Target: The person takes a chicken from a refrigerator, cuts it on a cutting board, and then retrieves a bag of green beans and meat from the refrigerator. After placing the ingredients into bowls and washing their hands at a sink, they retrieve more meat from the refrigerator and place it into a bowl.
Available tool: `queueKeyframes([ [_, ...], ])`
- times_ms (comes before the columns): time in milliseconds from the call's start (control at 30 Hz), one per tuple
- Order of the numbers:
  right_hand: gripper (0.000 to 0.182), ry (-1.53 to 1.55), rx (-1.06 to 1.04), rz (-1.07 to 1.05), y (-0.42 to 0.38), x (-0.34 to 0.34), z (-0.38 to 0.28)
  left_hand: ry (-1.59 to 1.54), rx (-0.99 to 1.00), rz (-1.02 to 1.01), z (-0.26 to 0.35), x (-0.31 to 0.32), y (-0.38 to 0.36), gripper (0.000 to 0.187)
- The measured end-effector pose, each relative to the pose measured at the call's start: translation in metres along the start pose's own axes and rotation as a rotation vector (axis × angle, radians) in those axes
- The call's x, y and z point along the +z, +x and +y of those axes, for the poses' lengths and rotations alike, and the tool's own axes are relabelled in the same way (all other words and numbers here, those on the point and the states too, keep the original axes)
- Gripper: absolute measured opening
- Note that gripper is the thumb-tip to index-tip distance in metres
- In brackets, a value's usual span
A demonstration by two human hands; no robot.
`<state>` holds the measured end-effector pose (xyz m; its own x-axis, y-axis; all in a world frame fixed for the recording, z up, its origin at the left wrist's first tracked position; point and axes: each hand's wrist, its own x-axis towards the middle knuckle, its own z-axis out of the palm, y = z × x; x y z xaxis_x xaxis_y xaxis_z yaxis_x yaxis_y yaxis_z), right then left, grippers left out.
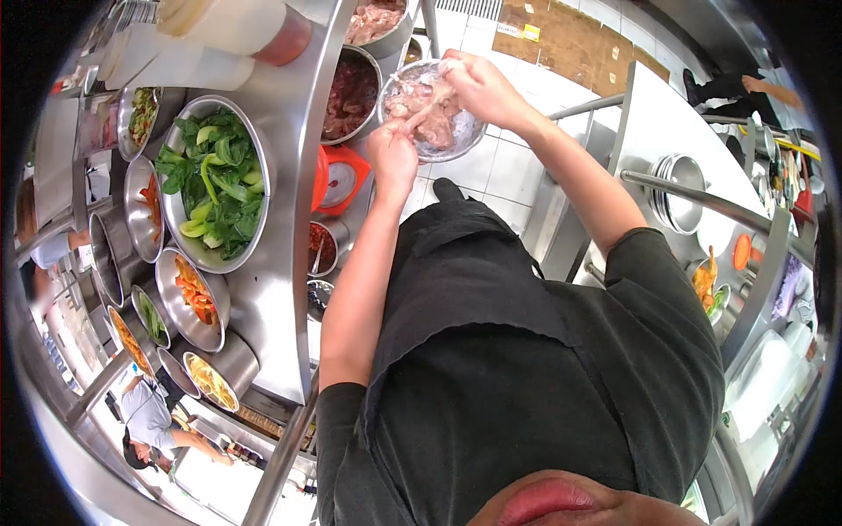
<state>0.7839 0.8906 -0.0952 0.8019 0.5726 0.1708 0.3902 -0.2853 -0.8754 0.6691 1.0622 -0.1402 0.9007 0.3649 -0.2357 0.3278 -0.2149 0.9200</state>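
A pale strip of raw meat [430, 109] is stretched between the hands above a steel bowl [471, 131]. The left hand [394, 156] pinches its lower end between thumb and fingers, and the right hand [485, 90] grips the upper end, fingers curled in. More meat [441, 134] lies in the bowl below. Just left of it stands a pot of dark red meat [349, 98], and above that a pot of pale meat [373, 19]. A red scale [342, 180] with a round dial sits near the left wrist; below it is a small pot of something chopped and red [321, 249]. On the steel counter [294, 110] to the left, leafy greens [212, 180] fill a large pan, with orange pieces [195, 294] in a smaller bowl below and clear bottles [189, 61] above. The person wears a black apron [482, 263]; one dark shoe [448, 189] shows on the tiled floor [511, 167]. On the right are stacked bowls [682, 191], and a co-worker [151, 412] stands far off at lower left
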Motion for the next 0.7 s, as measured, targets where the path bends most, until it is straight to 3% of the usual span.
queueKeyframes([
  [67, 0.025, 0.069, -0.037, 0.071, 0.003, -0.004, 0.007, -0.216, -0.009, 0.01, -0.005, 0.0, -0.002, 0.023],
  [133, 0.022, 1.003, 0.309, 0.119, 0.006, -0.027, 0.003, -0.233, -0.088, -0.005, -0.009, -0.009, -0.004, 0.023],
  [200, 0.017, 1.051, 0.168, -0.061, 0.008, -0.035, -0.008, -0.177, -0.169, -0.022, -0.002, -0.015, -0.012, 0.024],
  [267, 0.018, 0.368, -0.009, -0.078, 0.007, -0.019, -0.025, -0.319, -0.202, -0.029, 0.014, -0.012, -0.015, 0.021],
  [300, 0.019, 0.264, 0.093, -0.268, 0.004, -0.005, -0.027, -0.32, -0.199, -0.034, 0.023, -0.009, -0.017, 0.021],
  [333, 0.024, -0.07, -0.07, -0.396, 0.002, 0.0, -0.026, -0.303, -0.092, -0.046, 0.031, -0.008, -0.019, 0.022],
  [400, 0.037, -0.386, -0.2, -0.351, -0.015, 0.006, -0.033, -0.285, 0.015, -0.061, 0.029, -0.006, -0.02, 0.026],
  [467, 0.04, -0.421, -0.182, -0.331, -0.023, 0.009, -0.044, -0.236, 0.215, -0.092, 0.02, -0.006, -0.019, 0.045],
  [600, 0.038, -0.352, -0.143, -0.41, -0.029, 0.029, -0.04, -0.242, 0.146, -0.103, 0.027, -0.01, -0.038, 0.065],
  [633, 0.038, -0.354, -0.148, -0.406, -0.03, 0.033, -0.038, -0.092, 0.183, -0.04, 0.031, -0.008, -0.046, 0.069],
  [700, 0.035, -0.606, -0.12, -0.375, -0.037, 0.037, -0.046, 0.0, 0.035, -0.031, 0.051, -0.011, -0.064, 0.071],
])
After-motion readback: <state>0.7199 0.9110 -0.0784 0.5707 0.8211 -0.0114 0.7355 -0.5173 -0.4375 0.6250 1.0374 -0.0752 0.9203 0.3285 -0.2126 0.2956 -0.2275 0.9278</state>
